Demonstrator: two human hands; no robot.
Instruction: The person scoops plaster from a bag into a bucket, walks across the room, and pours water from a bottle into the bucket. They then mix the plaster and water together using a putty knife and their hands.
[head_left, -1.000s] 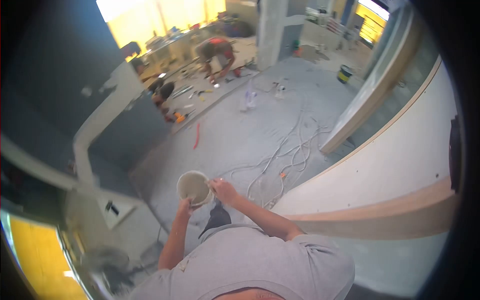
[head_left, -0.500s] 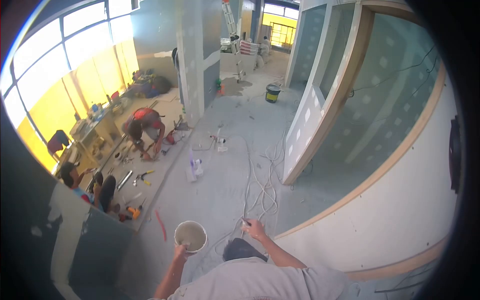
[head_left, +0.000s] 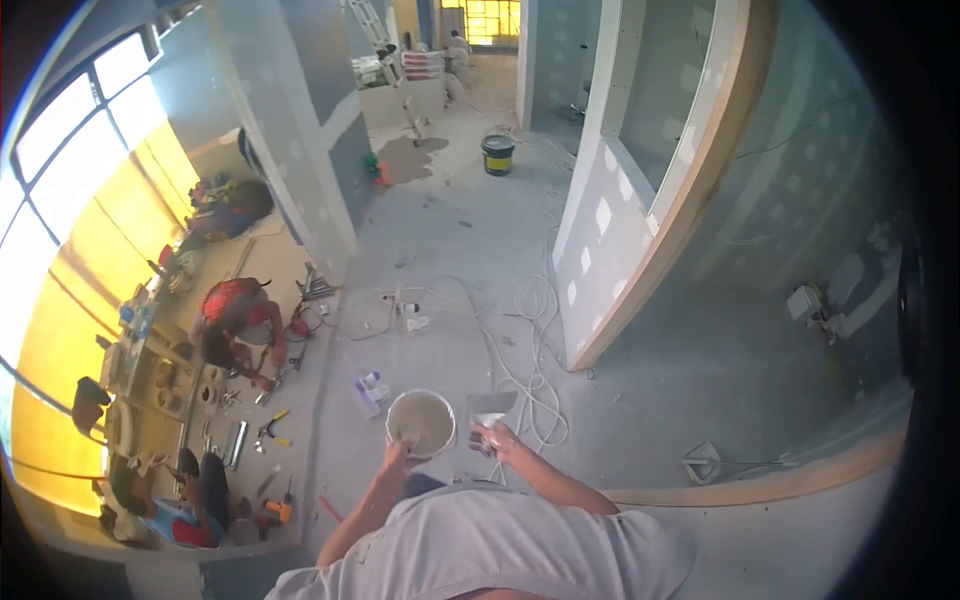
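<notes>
My left hand (head_left: 399, 453) grips a round white bucket (head_left: 454, 428) by its near rim, thumb over the edge. Greyish wet compound (head_left: 423, 420) lies inside the bucket, whose mouth faces up toward me. Just to the right, my right hand (head_left: 496, 440) is closed around the handle of a wide-bladed putty knife (head_left: 494, 403). Its flat blade points away from me, close beside the bucket but apart from it. White smears show on the fingers of my right hand. Most of the handle is hidden in that hand.
Loose cables (head_left: 540, 385) snake over the floor ahead. A black and yellow pail (head_left: 497, 156) and a ladder (head_left: 388, 62) stand farther off. At left, one person crouches (head_left: 236, 318) and another sits (head_left: 180, 505) among tools. A wood-edged partition (head_left: 640, 265) rises at right.
The view has swung right and down. My hands have come closer together, and the bucket sits farther right and up in view. The putty knife's blade now shows broad.
</notes>
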